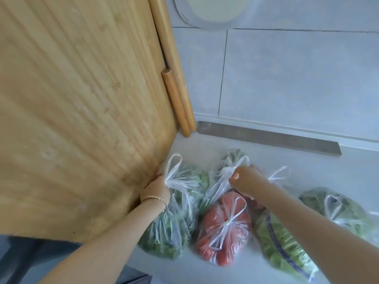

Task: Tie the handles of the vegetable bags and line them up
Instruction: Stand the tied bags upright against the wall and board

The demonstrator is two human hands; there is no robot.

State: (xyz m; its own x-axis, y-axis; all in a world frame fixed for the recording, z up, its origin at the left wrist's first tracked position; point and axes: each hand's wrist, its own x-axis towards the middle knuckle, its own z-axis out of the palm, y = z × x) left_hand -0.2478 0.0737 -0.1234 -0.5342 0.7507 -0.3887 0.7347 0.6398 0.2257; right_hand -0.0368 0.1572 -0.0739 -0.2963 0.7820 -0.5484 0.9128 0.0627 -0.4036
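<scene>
Your left hand [154, 192] grips the leafy bag [164, 232] by its handles [174, 173] and your right hand [246, 181] pinches the next bag [231, 158] at its knot [226, 171], so tugging hard could tear the thin plastic.

My pale grey countertop [307, 167] carried the lot: clear plastic bag of dark leafy greens [164, 238] at left, knotted clear bag of red tomatoes [223, 228] just beside it, small clear bag of greens [233, 158] behind those, clear bag of pale lettuce [283, 242] to the right, and the tall bamboo board [82, 119] stood on edge.
</scene>
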